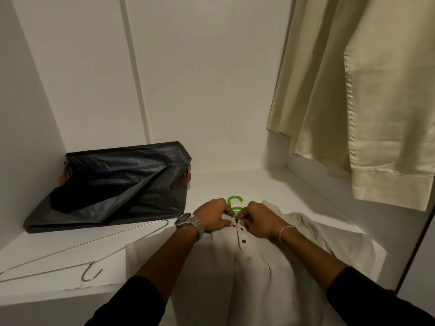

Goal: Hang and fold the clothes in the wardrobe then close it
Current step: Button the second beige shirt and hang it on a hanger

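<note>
- Head view: white shirt (259,262) lies on the wardrobe shelf (235,182), hem spilling over the front edge, green hanger hook (235,203) poking out at the collar.
- left hand (213,216) and right hand (255,220) both pinch the collar by the top button.
- Bare shelf behind the hook; wire hanger (77,250) near the left front edge, black bag (117,184) in the back-left corner.
- Cream garment (367,102) hangs right.

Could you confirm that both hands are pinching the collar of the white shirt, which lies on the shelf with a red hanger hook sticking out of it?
Nearly: the hanger hook is green, not red, as the head view shows. Both the left hand and right hand do pinch the collar of the white shirt on the shelf.
</note>
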